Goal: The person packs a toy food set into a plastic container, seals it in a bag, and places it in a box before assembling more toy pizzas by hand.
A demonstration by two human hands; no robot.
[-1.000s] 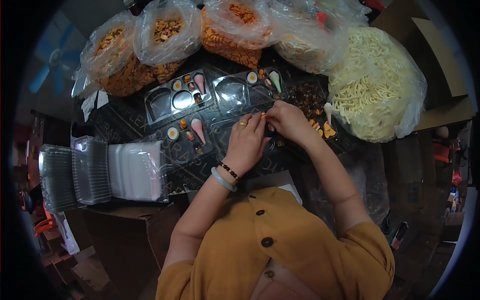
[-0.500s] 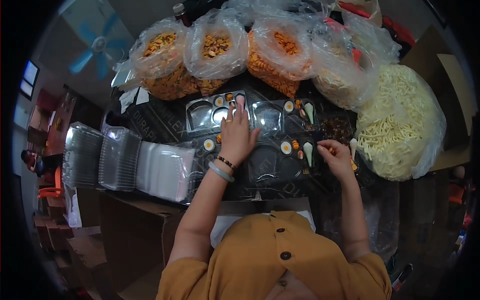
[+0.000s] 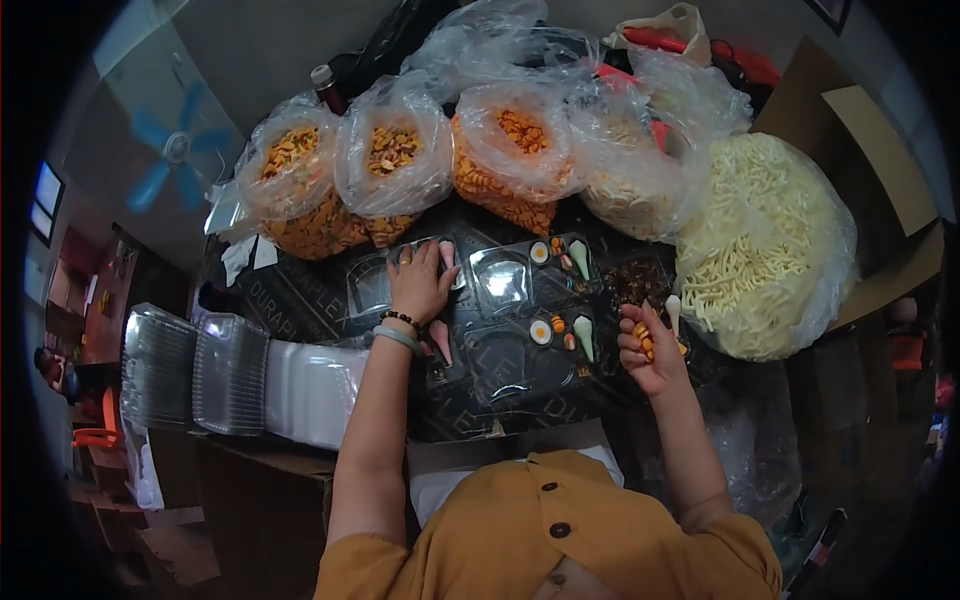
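We see the right hand (image 3: 658,368) half curled around several orange pieces (image 3: 645,342), which rest in the palm and against the fingers. Just beside it stands a pale cone (image 3: 673,312), with a heap of dark brown pieces (image 3: 632,280) beyond. We see the left hand (image 3: 415,285) palm down, fingers extended and thumb apart, over the upper left tray (image 3: 368,287), near a pink cone (image 3: 447,254); we cannot tell whether anything lies under its fingertips. Between the hands, we find the upper middle tray (image 3: 500,280) and the lower middle tray (image 3: 498,365), each holding an egg-like piece, small orange pieces and a green cone in its right part. Farther out, we see a bag of pale sticks (image 3: 745,280) on the right and stacked clear containers (image 3: 160,370) on the left.
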